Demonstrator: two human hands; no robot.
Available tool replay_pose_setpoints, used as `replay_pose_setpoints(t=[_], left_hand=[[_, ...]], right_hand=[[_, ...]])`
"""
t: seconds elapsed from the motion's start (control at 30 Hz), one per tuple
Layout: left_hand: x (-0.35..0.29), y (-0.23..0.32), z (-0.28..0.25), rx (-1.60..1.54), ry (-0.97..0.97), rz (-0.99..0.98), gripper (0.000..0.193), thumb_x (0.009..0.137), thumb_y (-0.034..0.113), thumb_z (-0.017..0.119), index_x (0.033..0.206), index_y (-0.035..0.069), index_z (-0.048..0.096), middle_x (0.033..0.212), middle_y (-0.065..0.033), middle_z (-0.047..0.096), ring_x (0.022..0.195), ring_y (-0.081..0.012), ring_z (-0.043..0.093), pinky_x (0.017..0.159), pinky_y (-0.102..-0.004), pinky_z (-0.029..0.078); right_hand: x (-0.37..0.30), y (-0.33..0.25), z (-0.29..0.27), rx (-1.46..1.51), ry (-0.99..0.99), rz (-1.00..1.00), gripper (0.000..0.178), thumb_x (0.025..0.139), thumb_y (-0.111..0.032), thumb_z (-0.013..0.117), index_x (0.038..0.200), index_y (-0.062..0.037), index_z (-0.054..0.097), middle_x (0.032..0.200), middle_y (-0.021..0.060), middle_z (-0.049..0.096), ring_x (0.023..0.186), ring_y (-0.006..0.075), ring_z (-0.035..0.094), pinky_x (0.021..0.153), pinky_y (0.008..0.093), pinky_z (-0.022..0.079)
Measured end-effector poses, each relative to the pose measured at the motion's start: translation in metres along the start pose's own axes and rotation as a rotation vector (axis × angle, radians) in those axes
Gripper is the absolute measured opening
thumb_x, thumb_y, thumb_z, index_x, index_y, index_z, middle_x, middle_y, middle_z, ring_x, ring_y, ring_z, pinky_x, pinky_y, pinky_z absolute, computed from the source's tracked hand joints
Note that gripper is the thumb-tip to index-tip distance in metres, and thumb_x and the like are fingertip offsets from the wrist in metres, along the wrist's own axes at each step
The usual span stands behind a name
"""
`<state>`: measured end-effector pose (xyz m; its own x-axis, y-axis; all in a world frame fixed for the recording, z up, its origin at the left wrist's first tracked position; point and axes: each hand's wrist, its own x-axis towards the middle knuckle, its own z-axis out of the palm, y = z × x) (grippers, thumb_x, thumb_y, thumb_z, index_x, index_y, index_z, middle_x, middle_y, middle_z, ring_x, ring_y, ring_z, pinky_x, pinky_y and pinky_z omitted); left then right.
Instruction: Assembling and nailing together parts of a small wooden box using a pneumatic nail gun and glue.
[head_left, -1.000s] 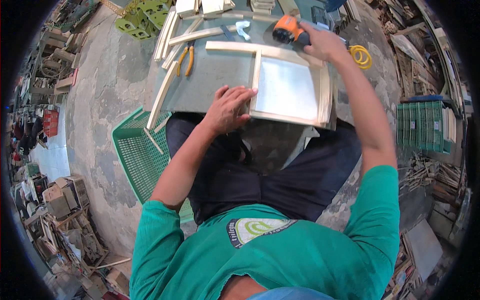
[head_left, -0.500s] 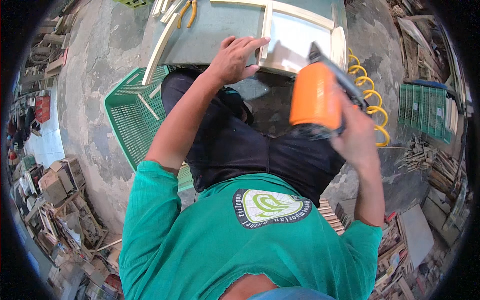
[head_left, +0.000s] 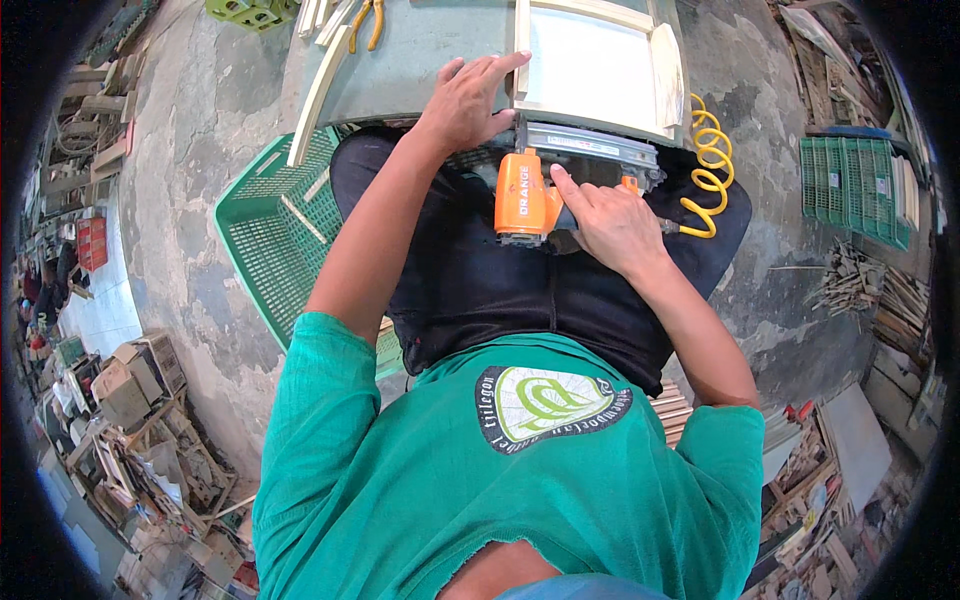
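Note:
A pale wooden frame (head_left: 598, 116) with a white panel lies at the near edge of the workbench (head_left: 415, 75). My left hand (head_left: 462, 108) rests at the frame's left side, fingers apart, its index fingertip on the upright strip and its thumb by the near corner. An orange-bodied nail gun (head_left: 522, 200) is in my right hand (head_left: 615, 228), which is wrapped round its handle. The tool lies on its side above my lap, with its nose close to the frame's near left corner. Whether the nose touches the wood I cannot tell.
A coiled yellow air hose (head_left: 714, 165) runs from the nail gun along the bench's right side. Orange-handled pliers (head_left: 376, 28) and a curved wood strip (head_left: 318, 105) lie on the left of the bench. Below them stands a green plastic crate (head_left: 262, 235). Scrap wood (head_left: 850, 280) lies on the right.
The nail gun has swung left and lies level, its nose brought to the frame's near left corner. My left hand and the frame have shifted slightly in the picture.

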<state>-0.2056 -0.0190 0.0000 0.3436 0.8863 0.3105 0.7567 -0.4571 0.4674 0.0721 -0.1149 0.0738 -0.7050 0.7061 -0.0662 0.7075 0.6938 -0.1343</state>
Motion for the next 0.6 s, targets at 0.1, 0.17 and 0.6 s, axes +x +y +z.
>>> replay_pose_setpoints(t=[0.1, 0.17, 0.6], left_hand=[[-0.0012, 0.0001, 0.0011, 0.002, -0.001, -0.01, 0.088, 0.086, 0.022, 0.08, 0.161, 0.028, 0.035, 0.142, -0.0118, 0.062, 0.141, -0.0299, 0.054, 0.121, -0.0571, 0.029], [-0.0009, 0.0008, 0.0013, 0.007, -0.001, -0.014, 0.088, 0.086, 0.022, 0.08, 0.161, 0.028, 0.035, 0.142, -0.012, 0.062, 0.141, -0.0298, 0.054, 0.121, -0.0571, 0.028], [-0.0007, 0.0026, 0.0017, 0.035, 0.004, -0.037, 0.085, 0.087, 0.025, 0.08, 0.16, 0.028, 0.036, 0.142, -0.0119, 0.062, 0.139, -0.0285, 0.056, 0.121, -0.0551, 0.029]], right_hand=[[0.005, 0.001, 0.0009, -0.028, 0.04, -0.021, 0.059, 0.09, -0.012, 0.066, 0.149, -0.0118, 0.058, 0.076, 0.0063, 0.063, 0.066, 0.0277, 0.068, 0.065, 0.0419, 0.057], [0.0063, 0.001, 0.0012, -0.04, 0.077, -0.035, 0.046, 0.099, -0.017, 0.062, 0.145, -0.0128, 0.062, 0.074, 0.0054, 0.064, 0.063, 0.0272, 0.069, 0.062, 0.0419, 0.057], [0.0092, -0.0006, -0.0036, 0.012, -0.007, 0.014, 0.06, 0.089, -0.011, 0.067, 0.148, -0.0111, 0.057, 0.082, 0.0082, 0.069, 0.072, 0.0299, 0.071, 0.069, 0.0431, 0.059]])
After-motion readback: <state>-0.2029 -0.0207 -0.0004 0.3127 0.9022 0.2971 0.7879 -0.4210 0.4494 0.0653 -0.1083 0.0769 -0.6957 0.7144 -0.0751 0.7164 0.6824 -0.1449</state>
